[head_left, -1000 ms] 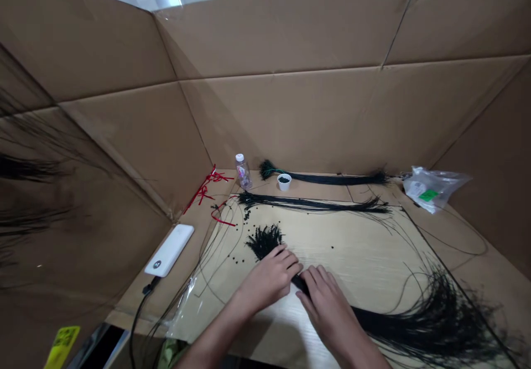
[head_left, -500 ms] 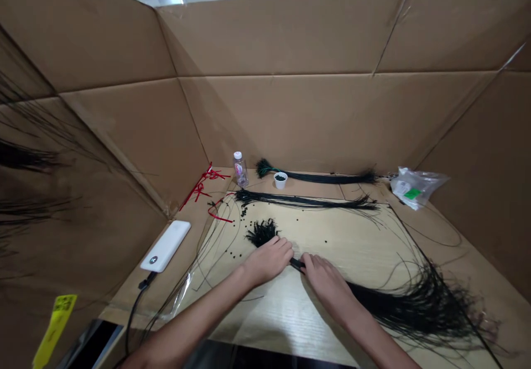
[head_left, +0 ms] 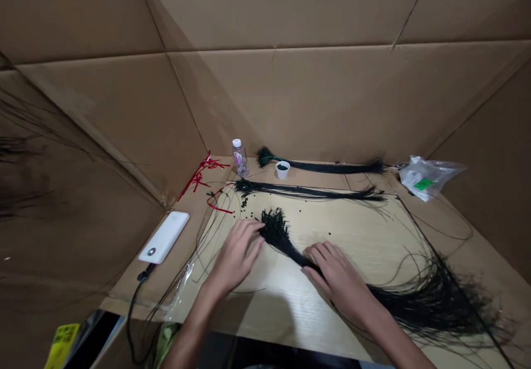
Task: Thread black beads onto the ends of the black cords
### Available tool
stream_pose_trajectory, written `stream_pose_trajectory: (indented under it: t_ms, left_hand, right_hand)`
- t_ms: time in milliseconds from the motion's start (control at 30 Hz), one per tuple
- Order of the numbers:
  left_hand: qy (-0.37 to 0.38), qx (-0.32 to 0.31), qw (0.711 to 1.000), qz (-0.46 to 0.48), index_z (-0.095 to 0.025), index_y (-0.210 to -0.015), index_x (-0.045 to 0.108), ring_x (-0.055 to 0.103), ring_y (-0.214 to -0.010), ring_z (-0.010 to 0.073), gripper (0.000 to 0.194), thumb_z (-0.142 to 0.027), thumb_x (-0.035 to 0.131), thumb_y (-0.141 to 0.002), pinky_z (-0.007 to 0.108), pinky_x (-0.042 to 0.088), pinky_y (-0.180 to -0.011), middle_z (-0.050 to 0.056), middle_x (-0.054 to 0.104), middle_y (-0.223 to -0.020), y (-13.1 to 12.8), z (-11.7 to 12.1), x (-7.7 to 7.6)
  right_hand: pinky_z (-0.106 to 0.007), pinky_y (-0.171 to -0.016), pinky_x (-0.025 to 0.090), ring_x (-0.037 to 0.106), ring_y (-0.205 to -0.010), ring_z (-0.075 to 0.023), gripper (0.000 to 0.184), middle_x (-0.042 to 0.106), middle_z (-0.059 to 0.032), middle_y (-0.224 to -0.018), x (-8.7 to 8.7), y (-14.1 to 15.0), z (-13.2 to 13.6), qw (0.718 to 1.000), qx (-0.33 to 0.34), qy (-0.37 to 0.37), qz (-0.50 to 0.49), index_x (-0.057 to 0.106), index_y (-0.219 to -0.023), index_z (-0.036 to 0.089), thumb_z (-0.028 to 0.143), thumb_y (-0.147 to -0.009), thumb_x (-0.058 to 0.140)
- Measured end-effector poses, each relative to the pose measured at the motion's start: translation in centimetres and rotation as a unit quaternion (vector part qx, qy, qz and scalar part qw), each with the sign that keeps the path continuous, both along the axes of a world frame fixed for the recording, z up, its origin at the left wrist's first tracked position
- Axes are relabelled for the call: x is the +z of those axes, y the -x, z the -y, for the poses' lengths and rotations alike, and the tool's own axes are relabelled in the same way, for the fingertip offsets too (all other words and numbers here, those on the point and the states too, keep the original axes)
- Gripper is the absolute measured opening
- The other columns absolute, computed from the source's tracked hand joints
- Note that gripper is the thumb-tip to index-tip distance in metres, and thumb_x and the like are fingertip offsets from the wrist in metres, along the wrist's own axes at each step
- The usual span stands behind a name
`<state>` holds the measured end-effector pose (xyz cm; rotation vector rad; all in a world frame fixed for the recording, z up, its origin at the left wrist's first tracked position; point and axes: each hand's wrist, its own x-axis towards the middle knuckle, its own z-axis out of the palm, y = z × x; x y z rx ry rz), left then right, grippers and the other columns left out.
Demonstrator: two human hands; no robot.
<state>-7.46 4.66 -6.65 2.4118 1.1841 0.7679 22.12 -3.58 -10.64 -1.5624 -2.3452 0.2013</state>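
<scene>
A thick bundle of black cords (head_left: pixel 286 240) lies slantwise over the table, its knotted, brush-like end up and left and its loose strands fanning out at the lower right. My right hand (head_left: pixel 337 275) is closed around the middle of this bundle. At the brush-like end, my left hand (head_left: pixel 235 254) has its thumb and fingers apart. Its fingertips are right beside the knotted tips; whether they touch them I cannot tell. Behind the hands lies a thinner bundle of black cords (head_left: pixel 307 191). Small black beads (head_left: pixel 244 203) are scattered left of the brush-like end.
At the back stand a clear bottle (head_left: pixel 239 159) and a white cup (head_left: pixel 282 170) of dark beads, by another tied cord bundle (head_left: pixel 332 167). Red ribbons (head_left: pixel 198 178), a white power bank (head_left: pixel 165 237) with a cable, and a plastic bag (head_left: pixel 427 178) lie around. Cardboard walls (head_left: pixel 274 98) enclose the table.
My left hand has let go of the bundle and moved left, its fingers spreading. The brush-like end has shifted slightly right. My right hand still holds the bundle. The view has tilted down.
</scene>
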Motion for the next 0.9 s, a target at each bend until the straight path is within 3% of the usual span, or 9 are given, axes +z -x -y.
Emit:
stream_pose_trajectory:
  t_ms: [67, 133, 333, 500, 633, 767, 900]
  left_hand:
    - [-0.009, 0.036, 0.999, -0.009, -0.023, -0.132, 0.065, 0.061, -0.127, 0.0293, 0.022, -0.024, 0.050, -0.116, 0.048, 0.053, -0.109, 0.010, 0.068, -0.131, 0.8, -0.9, 0.2]
    - [-0.024, 0.026, 0.998, -0.042, -0.021, -0.127, 0.068, 0.061, -0.122, 0.0298, 0.022, -0.022, 0.050, -0.115, 0.048, 0.053, -0.106, 0.011, 0.069, -0.127, 0.5, -2.1, 0.1]
    - [-0.035, -0.124, 0.983, -0.129, -0.026, -0.133, 0.074, 0.057, -0.131, 0.0305, 0.033, -0.011, 0.061, -0.107, 0.049, 0.048, -0.111, 0.008, 0.071, -0.138, -4.1, -7.5, -0.6]
    - [-0.044, -0.222, 0.958, -0.175, -0.026, -0.102, 0.081, 0.060, -0.126, 0.0290, 0.018, -0.010, 0.072, -0.101, 0.049, 0.041, -0.112, 0.006, 0.077, -0.122, -5.9, -10.6, 0.1]
    - [-0.060, -0.227, 0.956, -0.174, -0.024, -0.104, 0.078, 0.061, -0.125, 0.0293, 0.012, -0.016, 0.069, -0.106, 0.052, 0.036, -0.115, 0.006, 0.079, -0.118, -5.2, -10.4, 2.5]
    - [-0.071, -0.207, 0.965, -0.143, -0.023, -0.107, 0.075, 0.062, -0.119, 0.0274, 0.012, -0.023, 0.064, -0.111, 0.052, 0.036, -0.117, 0.005, 0.076, -0.108, -3.9, -7.4, 6.8]
    - [-0.049, -0.199, 0.975, -0.082, -0.025, -0.105, 0.075, 0.065, -0.103, 0.0230, 0.015, -0.022, 0.061, -0.111, 0.045, 0.044, -0.111, 0.001, 0.074, -0.095, -2.0, -3.2, 10.8]
  right_hand:
    - [-0.049, -0.094, 0.055, 0.063, -0.106, -0.0325, 0.011, 0.069, -0.0080, -0.117, 0.6, 0.2, -0.1, 0.997, -0.031, 0.017, -0.075, 0.061, -0.124, 0.024, 0.030, -0.115, 0.062]
    - [-0.052, -0.097, 0.052, 0.063, -0.107, -0.0336, 0.007, 0.069, -0.0086, -0.115, 0.8, 0.7, -0.7, 0.987, -0.063, 0.027, -0.144, 0.062, -0.119, 0.024, 0.029, -0.117, 0.057]
    - [-0.048, -0.092, 0.053, 0.064, -0.103, -0.0319, 0.015, 0.069, -0.0078, -0.109, -0.2, 3.6, -2.4, 0.975, -0.086, 0.027, -0.201, 0.065, -0.106, 0.025, 0.024, -0.116, 0.053]
    - [-0.047, -0.092, 0.054, 0.065, -0.100, -0.0313, 0.018, 0.068, -0.0076, -0.105, -0.3, 4.4, -2.3, 0.966, -0.107, 0.016, -0.234, 0.066, -0.103, 0.025, 0.024, -0.114, 0.052]
    - [-0.050, -0.096, 0.054, 0.064, -0.106, -0.0332, 0.019, 0.069, -0.0095, -0.108, 0.7, 4.0, -2.9, 0.955, -0.124, 0.001, -0.269, 0.066, -0.108, 0.024, 0.024, -0.116, 0.049]
    - [-0.048, -0.104, 0.054, 0.064, -0.118, -0.0320, 0.017, 0.071, -0.0103, -0.123, 3.4, 4.8, -3.5, 0.947, -0.093, -0.007, -0.308, 0.065, -0.128, 0.025, 0.028, -0.117, 0.053]
    - [-0.037, -0.088, 0.057, 0.070, -0.098, -0.0256, 0.024, 0.071, -0.0044, -0.103, 6.8, 5.6, -2.5, 0.940, 0.005, 0.064, -0.336, 0.068, -0.109, 0.027, 0.029, -0.120, 0.047]
